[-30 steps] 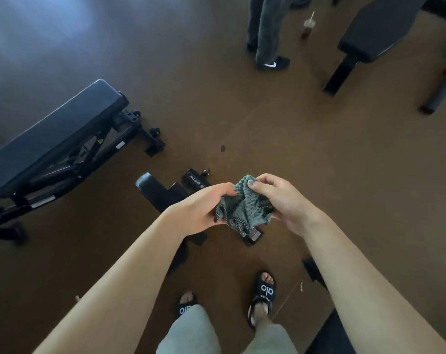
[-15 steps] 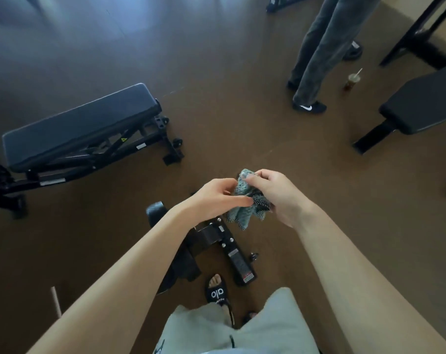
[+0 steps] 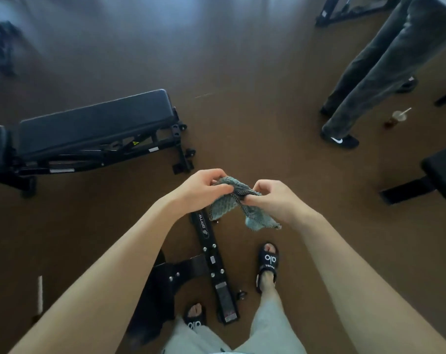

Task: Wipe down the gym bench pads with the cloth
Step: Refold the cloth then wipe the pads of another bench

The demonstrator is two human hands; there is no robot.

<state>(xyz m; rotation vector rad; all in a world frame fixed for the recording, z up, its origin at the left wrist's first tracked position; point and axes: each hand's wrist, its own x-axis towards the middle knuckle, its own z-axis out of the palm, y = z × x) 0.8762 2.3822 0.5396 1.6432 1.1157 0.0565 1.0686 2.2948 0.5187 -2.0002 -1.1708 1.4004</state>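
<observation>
Holding: left hand [image 3: 204, 186] and right hand [image 3: 273, 200] both pinch the cloth [image 3: 232, 200].
Cloth: likely soft, light, limp; bunch it into the palm.
Bench pad [image 3: 94, 123]: untouched.

We have one view only, from a wide-angle camera worn on the head. It looks forward and steeply down, so both forearms run up from the bottom corners to the hands [image 3: 238, 194], which meet near the middle, close to the lens. The floor [image 3: 255, 103] fills the frame. A bench [image 3: 94, 121] lies farther off at the left, another person's legs [image 3: 375, 70] at the upper right. Edges bend with the wide lens.
</observation>
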